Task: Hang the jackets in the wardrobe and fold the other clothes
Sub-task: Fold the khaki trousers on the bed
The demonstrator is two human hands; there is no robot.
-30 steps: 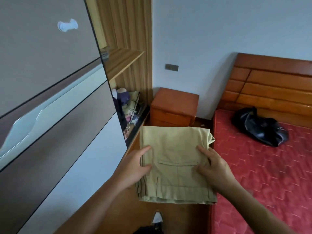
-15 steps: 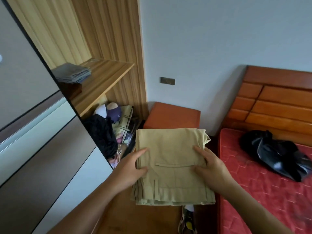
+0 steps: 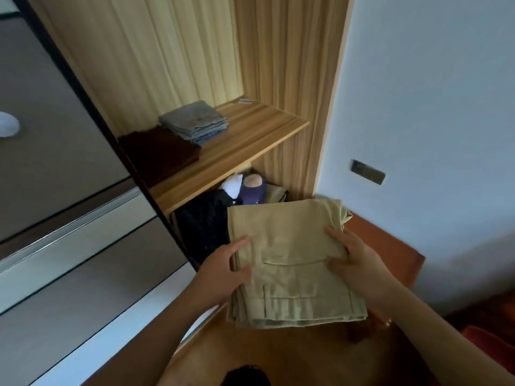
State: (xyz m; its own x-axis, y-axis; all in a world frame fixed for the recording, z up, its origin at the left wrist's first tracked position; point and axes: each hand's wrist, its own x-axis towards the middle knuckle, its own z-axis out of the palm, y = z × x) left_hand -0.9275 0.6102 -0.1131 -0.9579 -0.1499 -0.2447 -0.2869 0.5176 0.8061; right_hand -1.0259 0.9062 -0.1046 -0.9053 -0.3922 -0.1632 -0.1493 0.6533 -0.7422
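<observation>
pinching folded khaki trousers [image 3: 292, 263] by the side edges, with left hand [image 3: 223, 271] at 9 o'clock and right hand [image 3: 354, 260] at 3 o'clock.

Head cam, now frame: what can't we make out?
All head view:
- Fingers of left hand and right hand: under the folded khaki trousers.
- Lower-compartment pile: partly behind the trousers, dark.
- Brown folded garment: left part behind sliding door.
- Small object at shelf back: too small.

Light: dim, soft indoor daylight
Shadows: deep under the shelf [image 3: 223, 160]
Sharpness: slightly soft, smeared
Edges: wide-angle bending
</observation>
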